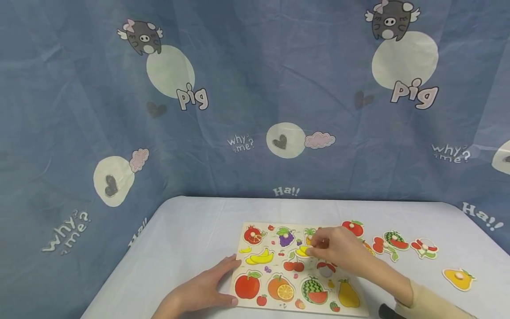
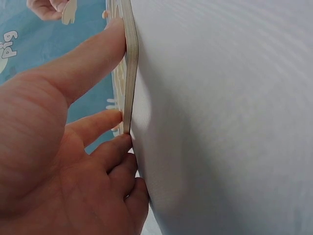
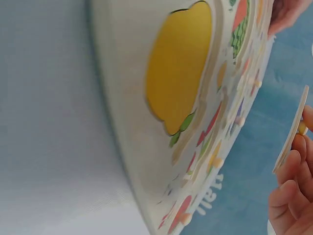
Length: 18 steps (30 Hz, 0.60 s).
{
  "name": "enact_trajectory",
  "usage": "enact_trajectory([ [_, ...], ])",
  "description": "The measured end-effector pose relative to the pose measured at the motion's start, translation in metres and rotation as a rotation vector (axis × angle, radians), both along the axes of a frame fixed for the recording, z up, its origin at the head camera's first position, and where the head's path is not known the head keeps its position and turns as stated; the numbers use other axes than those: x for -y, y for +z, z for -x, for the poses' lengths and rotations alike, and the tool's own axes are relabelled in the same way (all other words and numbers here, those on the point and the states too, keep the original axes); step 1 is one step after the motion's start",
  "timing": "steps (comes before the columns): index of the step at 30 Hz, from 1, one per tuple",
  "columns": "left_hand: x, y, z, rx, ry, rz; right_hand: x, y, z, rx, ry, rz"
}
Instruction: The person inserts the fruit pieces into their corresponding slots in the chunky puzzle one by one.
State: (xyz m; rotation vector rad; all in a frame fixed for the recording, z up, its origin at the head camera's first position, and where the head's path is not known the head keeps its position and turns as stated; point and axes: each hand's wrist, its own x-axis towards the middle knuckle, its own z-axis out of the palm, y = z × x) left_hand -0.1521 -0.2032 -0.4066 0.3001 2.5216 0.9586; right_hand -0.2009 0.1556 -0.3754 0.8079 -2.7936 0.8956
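Note:
My right hand (image 1: 336,248) pinches a yellow banana puzzle piece (image 1: 302,251) over the middle of a wooden fruit puzzle board (image 1: 333,295). In the right wrist view the piece (image 3: 292,131) stands tilted, with its small knob between my fingers. My left hand (image 1: 207,285) rests along the board's left side, thumb by the near corner and fingertips against the edge. A printed banana recess (image 1: 260,257) lies at the board's left. Knobbed pomegranate (image 1: 253,235), grape (image 1: 285,239) and pineapple pieces sit in the back row; my right hand partly covers the pineapple.
Loose knobbed pieces lie right of the board: an apple (image 1: 353,227), cherries (image 1: 383,246), a watermelon (image 1: 396,240), a red-and-white fruit (image 1: 425,248) and a pear (image 1: 458,279). An orange piece is partly behind my right hand. A blue patterned curtain (image 1: 247,66) hangs behind the white table (image 1: 199,221).

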Motion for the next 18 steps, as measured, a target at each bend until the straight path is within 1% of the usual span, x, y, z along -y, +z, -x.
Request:
enact_trajectory([
  [10, 0.0, -0.002, 0.001, 0.016, 0.011, -0.004, 0.017, 0.004, 0.004, 0.048, -0.006, -0.014],
  [15, -0.001, 0.0, 0.001, 0.017, 0.021, 0.011, 0.027, 0.004, 0.007, 0.05, -0.031, -0.016],
  [18, -0.002, 0.0, 0.0, 0.019, 0.024, 0.017, 0.032, 0.004, 0.007, 0.065, -0.059, -0.021],
])
